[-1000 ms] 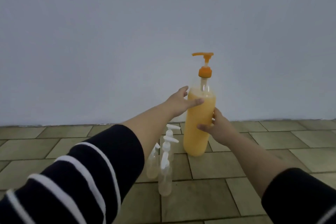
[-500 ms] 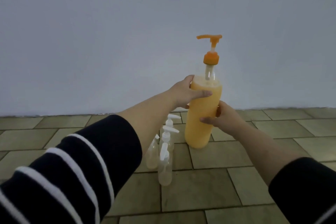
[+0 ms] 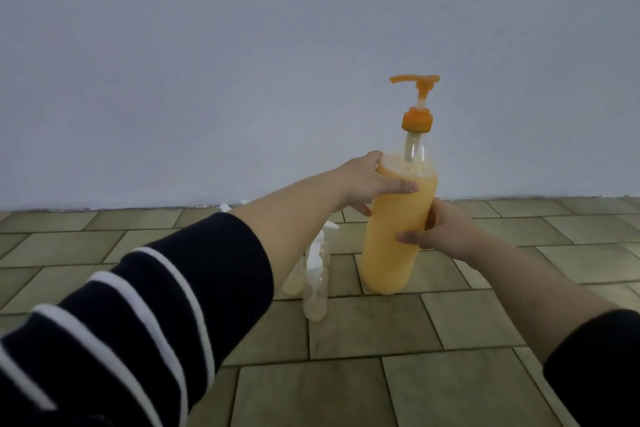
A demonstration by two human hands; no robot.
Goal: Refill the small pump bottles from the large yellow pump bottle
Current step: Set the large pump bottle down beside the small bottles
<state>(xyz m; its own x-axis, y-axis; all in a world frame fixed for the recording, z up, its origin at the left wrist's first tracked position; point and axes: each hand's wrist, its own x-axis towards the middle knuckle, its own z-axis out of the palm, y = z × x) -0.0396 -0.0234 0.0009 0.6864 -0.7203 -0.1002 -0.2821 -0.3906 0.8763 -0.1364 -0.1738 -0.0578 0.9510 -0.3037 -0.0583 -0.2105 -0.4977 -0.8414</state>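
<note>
Big yellow bottle (image 3: 398,225) upright on floor (image 3: 450,392), tilted slightly, shifted toward 3 o'clock since a second ago. Left hand (image 3: 367,184) grips shoulder, right hand (image 3: 440,230) wraps middle. Small bottles (image 3: 315,284) at 9 o'clock, near. Likely repositioning before pumping.

The left forearm (image 3: 294,229) hides most of the small pump bottles (image 3: 316,282).
</note>
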